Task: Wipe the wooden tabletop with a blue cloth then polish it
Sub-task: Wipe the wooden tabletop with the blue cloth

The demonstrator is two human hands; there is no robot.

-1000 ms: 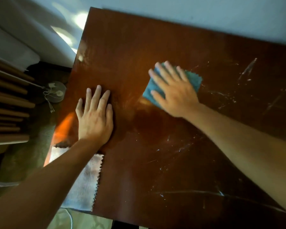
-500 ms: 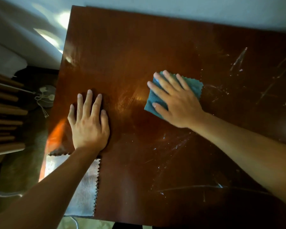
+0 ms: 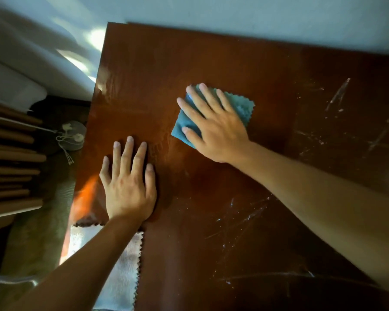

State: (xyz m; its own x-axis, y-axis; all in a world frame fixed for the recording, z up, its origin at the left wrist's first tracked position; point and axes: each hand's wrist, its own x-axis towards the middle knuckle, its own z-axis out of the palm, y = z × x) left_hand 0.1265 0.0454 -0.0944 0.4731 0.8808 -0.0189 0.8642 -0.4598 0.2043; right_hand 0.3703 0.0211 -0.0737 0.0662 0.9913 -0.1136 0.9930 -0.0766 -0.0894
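The wooden tabletop (image 3: 211, 63) is a broad, glossy red-brown slab, pale streaks and scratches across its right side. A white cloth (image 3: 121, 277), nubbly with a zigzag edge, lies at the near left edge under the left forearm. The blue cloth (image 3: 243, 108), small, square and pinked, sits mid-table beneath the right hand (image 3: 213, 129), fingers spread flat on it. The left hand (image 3: 128, 187) rests open, palm down, on bare wood.

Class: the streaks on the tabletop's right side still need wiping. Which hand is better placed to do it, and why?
The right hand. It presses flat on the square blue cloth, beside the whitish streaks. The left hand lies bare on the brown wooden tabletop, near its left edge.
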